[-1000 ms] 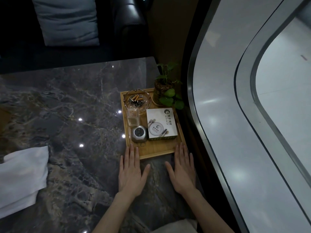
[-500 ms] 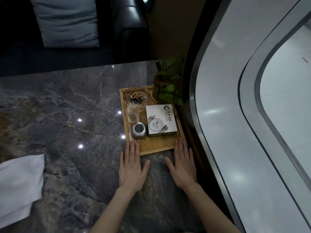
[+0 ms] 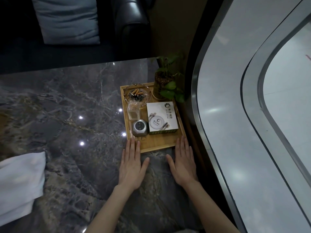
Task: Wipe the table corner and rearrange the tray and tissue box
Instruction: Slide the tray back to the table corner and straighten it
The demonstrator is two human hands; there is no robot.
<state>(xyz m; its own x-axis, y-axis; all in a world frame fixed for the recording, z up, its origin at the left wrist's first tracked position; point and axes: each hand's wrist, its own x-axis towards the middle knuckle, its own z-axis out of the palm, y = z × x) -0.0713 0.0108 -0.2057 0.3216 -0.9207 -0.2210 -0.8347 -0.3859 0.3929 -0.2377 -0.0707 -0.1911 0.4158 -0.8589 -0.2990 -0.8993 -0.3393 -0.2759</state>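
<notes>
A wooden tray (image 3: 157,145) sits at the right edge of the dark marble table (image 3: 67,115). On it stand a white tissue box (image 3: 161,117), a glass ashtray with cigarette butts (image 3: 137,95), a clear holder (image 3: 133,111) and a small grey device (image 3: 139,128). My left hand (image 3: 132,163) lies flat, fingers together, fingertips against the tray's near left rim. My right hand (image 3: 183,163) lies flat too, fingertips at the near right rim. Both hold nothing. A white cloth (image 3: 18,180) rests at the table's left.
A potted green plant (image 3: 165,86) stands at the tray's far right corner. Beyond the table are a dark sofa and a grey cushion (image 3: 67,19). A curved metal-edged glass barrier (image 3: 210,132) runs along the right side.
Tray and both hands have shifted slightly away from me toward the far corner, fingertips staying on the near rim. The cloth lies as before.
</notes>
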